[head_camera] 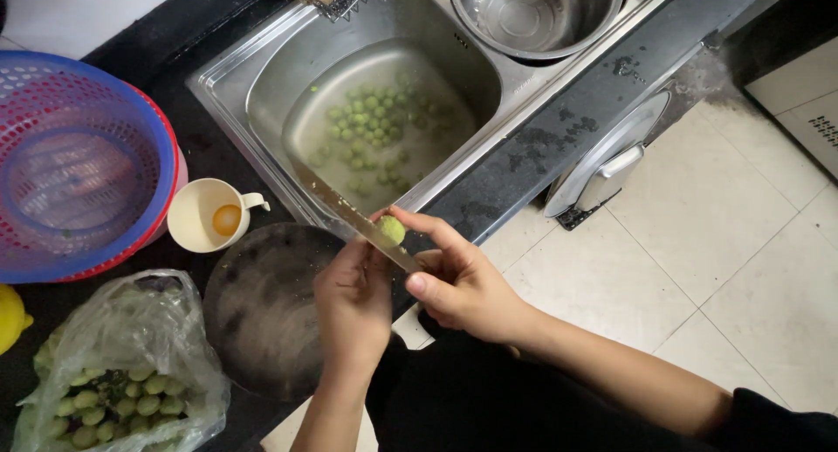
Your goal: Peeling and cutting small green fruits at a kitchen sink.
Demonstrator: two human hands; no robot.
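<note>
Frame centre: right hand (458, 282) grip pinches small green fruit (392, 229); left hand (353, 299) grip clenched on knife (353, 218), blade against fruit, over sink (262, 63) edge.

The knife (353, 216) has its handle hidden inside the left hand (353, 308). The right hand (458, 277) covers part of the small green fruit (391, 229). The stacked colanders (78, 164) and a yellow fruit (10, 317) are cut by the left edge; the steel bowl (532, 11) by the far edge. The fruits in the sink (262, 76) blur under water.
</note>
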